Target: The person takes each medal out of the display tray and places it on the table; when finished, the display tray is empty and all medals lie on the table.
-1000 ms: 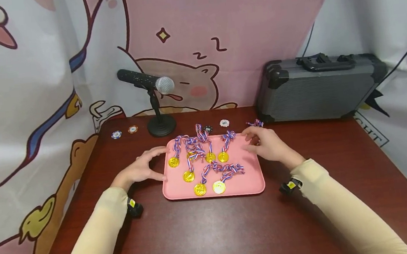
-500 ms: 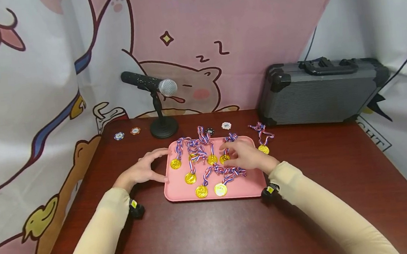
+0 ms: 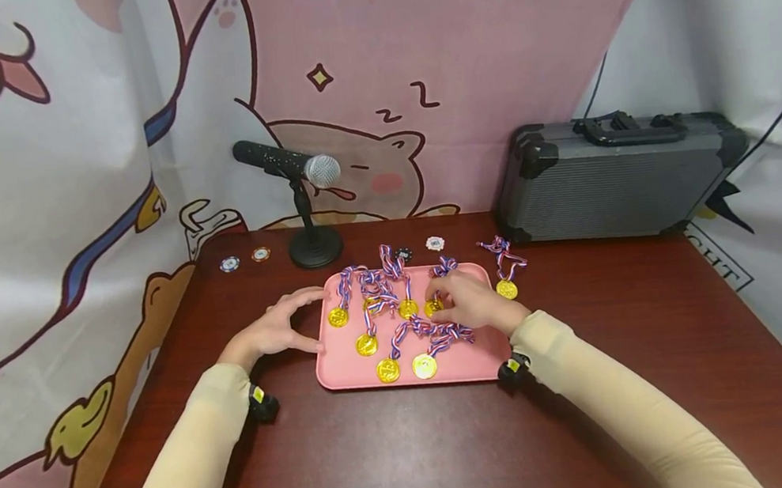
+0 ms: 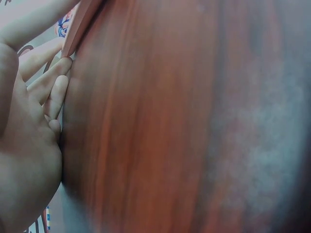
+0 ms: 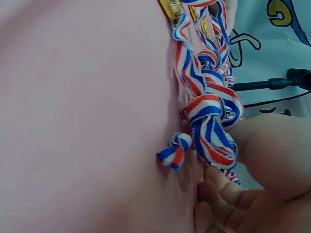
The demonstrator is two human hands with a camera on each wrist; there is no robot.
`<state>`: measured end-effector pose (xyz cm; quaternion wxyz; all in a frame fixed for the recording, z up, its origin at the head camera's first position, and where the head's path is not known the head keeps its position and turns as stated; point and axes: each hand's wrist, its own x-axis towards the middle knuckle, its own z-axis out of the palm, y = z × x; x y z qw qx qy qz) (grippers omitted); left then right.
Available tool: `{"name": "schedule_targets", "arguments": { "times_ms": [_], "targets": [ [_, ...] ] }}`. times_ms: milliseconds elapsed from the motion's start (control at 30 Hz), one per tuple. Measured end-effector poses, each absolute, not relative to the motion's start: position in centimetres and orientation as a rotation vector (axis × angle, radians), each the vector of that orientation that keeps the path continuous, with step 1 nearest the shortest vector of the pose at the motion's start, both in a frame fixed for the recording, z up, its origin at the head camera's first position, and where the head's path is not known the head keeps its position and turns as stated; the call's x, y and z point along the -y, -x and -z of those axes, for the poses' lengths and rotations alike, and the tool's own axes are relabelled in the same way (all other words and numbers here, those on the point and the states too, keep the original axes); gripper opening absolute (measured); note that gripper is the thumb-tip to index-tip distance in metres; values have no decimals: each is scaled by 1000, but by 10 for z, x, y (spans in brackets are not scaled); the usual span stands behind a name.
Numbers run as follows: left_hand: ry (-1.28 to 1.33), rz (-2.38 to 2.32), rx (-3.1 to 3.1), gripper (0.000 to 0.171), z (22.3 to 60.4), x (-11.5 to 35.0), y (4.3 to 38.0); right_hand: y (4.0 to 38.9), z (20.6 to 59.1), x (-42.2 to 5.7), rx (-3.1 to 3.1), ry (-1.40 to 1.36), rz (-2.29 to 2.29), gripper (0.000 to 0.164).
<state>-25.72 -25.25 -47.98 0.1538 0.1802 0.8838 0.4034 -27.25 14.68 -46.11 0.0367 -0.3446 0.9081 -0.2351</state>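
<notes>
A pink tray (image 3: 348, 376) lies on the table, bearing several gold medals with knotted red, white and blue ribbons. At its left rim is my left hand (image 3: 267, 328), thumb and fingers spread apart, with fingertips touching the edge. Above the tray's right part, my right hand (image 3: 471, 299) pinches a gold medal (image 3: 432, 308), partly covered by the fingers. That medal's ribbon (image 3: 445, 266) runs toward the back rim. In the right wrist view, curled fingers (image 5: 223, 194) sit low at the tray surface beside a knotted ribbon (image 5: 209, 116); the pinch itself is hidden.
One more medal (image 3: 506, 289) lies on the table right of the tray. Behind stand a microphone (image 3: 285, 160) on a small stand and a grey case (image 3: 613, 181). Several poker chips, including a white one (image 3: 435, 243), lie near the back edge.
My right hand has moved left from the tray's right edge onto a medal within the tray. The medal on the table at right has come into fuller view. My left hand stays at the rim.
</notes>
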Motion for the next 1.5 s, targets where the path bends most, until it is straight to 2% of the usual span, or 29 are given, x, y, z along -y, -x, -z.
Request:
{"name": "schedule_targets", "arguments": {
  "times_ms": [300, 600, 900, 1267, 1500],
  "targets": [
    [-528, -1182, -2521, 93, 479, 252, 256, 271, 459, -153, -2760, 980, 863, 30],
    [-544, -1165, -2538, 93, 479, 254, 255, 283, 439, -192, -2715, 820, 1226, 32],
    [-543, -1166, -2544, 93, 481, 255, 258, 285, 407, -247, -2698, 599, 1438, 54],
    [-558, -1149, -2550, 94, 482, 255, 257, 284, 391, -304, -2916, 431, 1365, 42],
    [-558, -1144, -2552, 95, 481, 254, 257, 284, 425, -322, -2905, 487, 1312, 42]
  ]
}}
